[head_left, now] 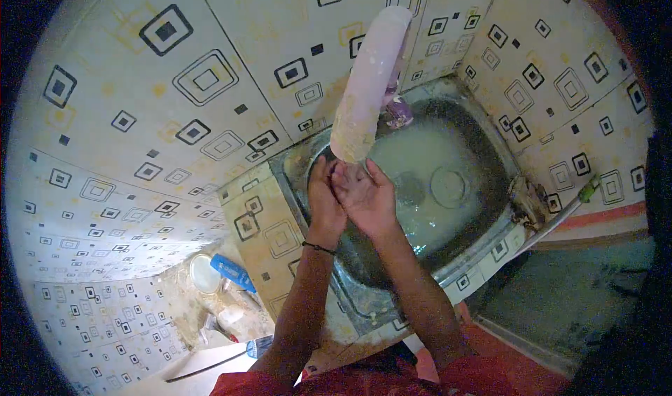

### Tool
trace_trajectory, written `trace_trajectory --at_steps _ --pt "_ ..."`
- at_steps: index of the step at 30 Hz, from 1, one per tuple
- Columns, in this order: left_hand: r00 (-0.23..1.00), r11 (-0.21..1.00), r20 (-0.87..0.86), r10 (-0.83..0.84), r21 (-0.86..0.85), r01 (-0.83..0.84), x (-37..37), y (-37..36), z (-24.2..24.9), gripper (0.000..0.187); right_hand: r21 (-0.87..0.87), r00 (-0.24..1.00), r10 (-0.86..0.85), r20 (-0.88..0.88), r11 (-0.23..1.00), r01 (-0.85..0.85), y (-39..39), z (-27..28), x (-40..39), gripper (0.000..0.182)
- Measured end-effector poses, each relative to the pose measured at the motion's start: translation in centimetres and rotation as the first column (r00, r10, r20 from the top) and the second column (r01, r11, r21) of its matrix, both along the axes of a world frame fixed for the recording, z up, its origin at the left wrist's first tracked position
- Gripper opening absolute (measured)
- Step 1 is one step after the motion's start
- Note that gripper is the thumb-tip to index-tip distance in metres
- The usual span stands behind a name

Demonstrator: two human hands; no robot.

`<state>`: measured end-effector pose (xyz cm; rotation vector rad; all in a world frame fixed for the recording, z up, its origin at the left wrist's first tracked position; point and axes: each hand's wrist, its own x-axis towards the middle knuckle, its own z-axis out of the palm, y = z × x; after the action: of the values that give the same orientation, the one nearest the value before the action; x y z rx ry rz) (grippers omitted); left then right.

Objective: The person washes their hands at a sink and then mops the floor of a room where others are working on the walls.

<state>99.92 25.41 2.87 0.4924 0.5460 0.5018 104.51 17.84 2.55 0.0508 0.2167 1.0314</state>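
Observation:
My left hand (327,198), with a dark band at its wrist, is cupped against my right hand (367,194) over the left side of the sink. Both palms face up with the fingers loosely extended; I see nothing solid in them. Just above the fingertips hangs the lower end of a long pale pink, stained tube-shaped fixture (371,81), probably a tap spout. Behind it shows a purple knob-like part (399,112). The metal sink (364,301) holds cloudy water (427,151). A round rim (448,187) is visible in the water.
A crumpled brown rag-like thing (528,203) lies on the sink's right edge. A pole with a green end (589,188) leans at the right. Low on the left are a blue bottle (234,273), a white round container (204,274) and a blue brush-like item (258,347). Patterned tile walls (203,137) surround the sink.

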Motion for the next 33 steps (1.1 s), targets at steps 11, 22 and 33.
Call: trace_trajectory --at_steps 11,22,33 --pt "0.961 0.958 0.196 -0.196 -0.172 0.231 0.3 0.1 -3.2 0.029 -0.472 0.294 0.378 0.878 0.581 0.663 0.6 -1.4 -0.3 0.015" --pt "0.949 0.966 0.210 -0.233 -0.060 0.251 0.2 -2.8 -0.1 0.027 -0.205 -0.104 0.752 0.650 0.305 0.930 -0.2 2.8 -1.1 0.024" --pt "0.935 0.956 0.199 -0.295 0.068 0.287 0.5 -2.2 1.4 0.040 -0.096 0.044 0.696 0.716 0.036 0.995 -1.0 1.0 2.4 0.036"
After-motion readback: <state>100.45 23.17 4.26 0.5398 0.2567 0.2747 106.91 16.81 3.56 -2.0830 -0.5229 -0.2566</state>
